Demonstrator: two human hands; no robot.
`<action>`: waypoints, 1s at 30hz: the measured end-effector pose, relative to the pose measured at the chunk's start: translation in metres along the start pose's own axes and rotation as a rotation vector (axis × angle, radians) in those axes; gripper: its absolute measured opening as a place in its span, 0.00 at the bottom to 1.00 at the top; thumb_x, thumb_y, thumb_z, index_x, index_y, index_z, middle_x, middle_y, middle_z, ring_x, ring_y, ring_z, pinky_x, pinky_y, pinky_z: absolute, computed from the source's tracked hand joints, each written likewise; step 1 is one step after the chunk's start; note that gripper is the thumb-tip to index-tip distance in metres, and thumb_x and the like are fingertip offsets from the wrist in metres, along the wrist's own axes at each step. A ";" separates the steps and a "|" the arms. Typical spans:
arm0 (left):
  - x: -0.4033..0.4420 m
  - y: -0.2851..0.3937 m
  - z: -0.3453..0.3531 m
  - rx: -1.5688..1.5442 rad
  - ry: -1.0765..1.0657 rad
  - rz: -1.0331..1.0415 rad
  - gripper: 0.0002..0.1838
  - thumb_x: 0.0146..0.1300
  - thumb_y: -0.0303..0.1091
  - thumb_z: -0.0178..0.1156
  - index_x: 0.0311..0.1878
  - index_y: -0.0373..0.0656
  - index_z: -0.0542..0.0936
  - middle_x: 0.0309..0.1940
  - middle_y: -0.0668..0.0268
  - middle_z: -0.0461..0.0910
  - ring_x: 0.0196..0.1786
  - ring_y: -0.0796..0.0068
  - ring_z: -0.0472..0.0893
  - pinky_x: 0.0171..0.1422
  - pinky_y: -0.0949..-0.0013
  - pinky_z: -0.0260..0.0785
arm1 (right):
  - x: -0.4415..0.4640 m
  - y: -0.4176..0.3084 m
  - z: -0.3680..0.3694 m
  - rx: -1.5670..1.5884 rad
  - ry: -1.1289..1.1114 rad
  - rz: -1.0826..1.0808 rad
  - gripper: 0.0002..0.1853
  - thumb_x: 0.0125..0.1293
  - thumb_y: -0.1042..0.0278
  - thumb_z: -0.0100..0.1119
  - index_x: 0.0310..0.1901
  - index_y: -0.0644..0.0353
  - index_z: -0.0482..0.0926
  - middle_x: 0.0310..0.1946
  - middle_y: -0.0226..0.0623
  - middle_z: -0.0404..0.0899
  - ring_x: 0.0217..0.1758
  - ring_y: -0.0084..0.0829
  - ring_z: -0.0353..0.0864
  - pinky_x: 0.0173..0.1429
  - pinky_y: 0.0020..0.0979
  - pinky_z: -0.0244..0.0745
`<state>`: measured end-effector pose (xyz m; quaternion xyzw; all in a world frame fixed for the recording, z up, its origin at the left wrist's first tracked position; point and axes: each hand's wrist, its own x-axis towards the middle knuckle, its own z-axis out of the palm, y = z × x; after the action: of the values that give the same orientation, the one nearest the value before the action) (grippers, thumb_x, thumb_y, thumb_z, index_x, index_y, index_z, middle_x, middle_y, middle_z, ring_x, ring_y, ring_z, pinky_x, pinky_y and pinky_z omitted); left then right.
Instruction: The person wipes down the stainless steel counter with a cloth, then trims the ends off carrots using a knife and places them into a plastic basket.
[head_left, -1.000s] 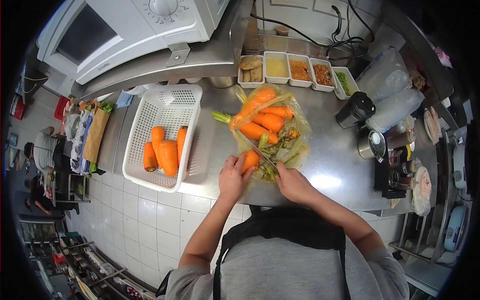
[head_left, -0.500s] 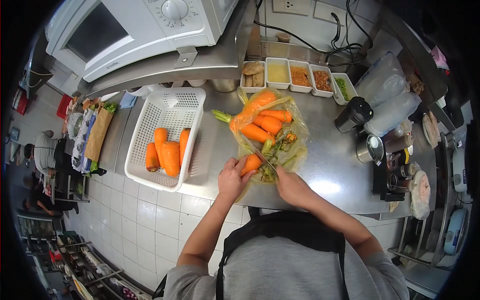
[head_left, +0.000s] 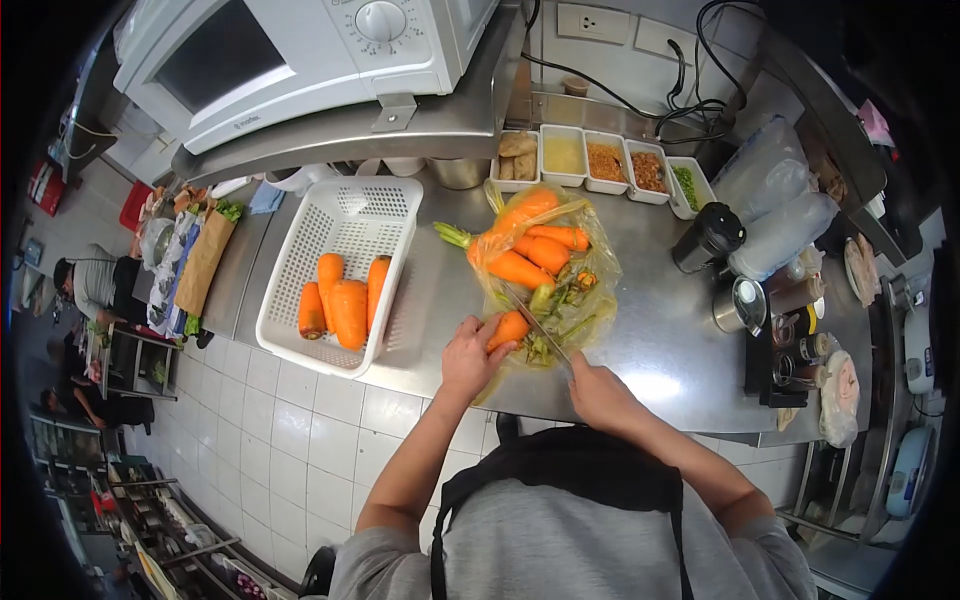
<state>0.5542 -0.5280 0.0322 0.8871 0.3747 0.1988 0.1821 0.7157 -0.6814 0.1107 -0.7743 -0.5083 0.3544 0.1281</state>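
My left hand (head_left: 470, 357) is closed around a carrot (head_left: 508, 330) near the front of the steel counter. In my right hand (head_left: 605, 398) is the handle of a knife (head_left: 541, 326); its blade lies across the top end of that carrot. Under and behind them spreads a yellowish plastic bag (head_left: 604, 262), with several whole carrots (head_left: 513, 267) in and on it. Cut green carrot tops (head_left: 545, 345) lie on the bag beside the blade. To the left, a white perforated basket (head_left: 268, 318) holds several carrots (head_left: 348, 312) without their greens.
White containers of chopped ingredients (head_left: 606, 160) line the back wall. A microwave (head_left: 300, 60) sits on a shelf at upper left. On the right are a black lidded cup (head_left: 708, 237), a metal pot (head_left: 740, 303) and jars (head_left: 790, 365). Two other people work at far left.
My right hand has slid a little right and toward me, drawing the knife back along the carrot. My left hand keeps its hold. The whole view has shifted slightly.
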 end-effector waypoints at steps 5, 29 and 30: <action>0.000 -0.001 -0.001 -0.007 0.002 -0.030 0.27 0.54 0.51 0.64 0.56 0.52 0.76 0.34 0.63 0.72 0.38 0.61 0.77 0.39 0.62 0.73 | 0.051 0.003 0.015 0.047 0.111 -0.161 0.10 0.62 0.75 0.42 0.43 0.68 0.63 0.28 0.66 0.76 0.38 0.66 0.76 0.43 0.58 0.69; -0.001 -0.006 -0.001 0.000 -0.040 -0.045 0.28 0.55 0.53 0.63 0.58 0.55 0.75 0.38 0.63 0.72 0.45 0.61 0.76 0.44 0.60 0.72 | 0.055 0.006 0.021 0.024 0.147 -0.183 0.10 0.60 0.74 0.44 0.42 0.69 0.64 0.32 0.65 0.76 0.39 0.65 0.75 0.46 0.56 0.69; -0.004 -0.008 0.000 -0.001 -0.011 -0.004 0.28 0.55 0.53 0.63 0.58 0.55 0.75 0.36 0.63 0.72 0.43 0.61 0.76 0.43 0.60 0.72 | 0.045 0.010 0.021 0.033 0.146 -0.186 0.10 0.60 0.75 0.44 0.42 0.69 0.64 0.32 0.65 0.76 0.40 0.65 0.75 0.46 0.56 0.69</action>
<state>0.5476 -0.5257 0.0275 0.8873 0.3753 0.1940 0.1850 0.7188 -0.6495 0.0707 -0.7453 -0.5614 0.2919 0.2101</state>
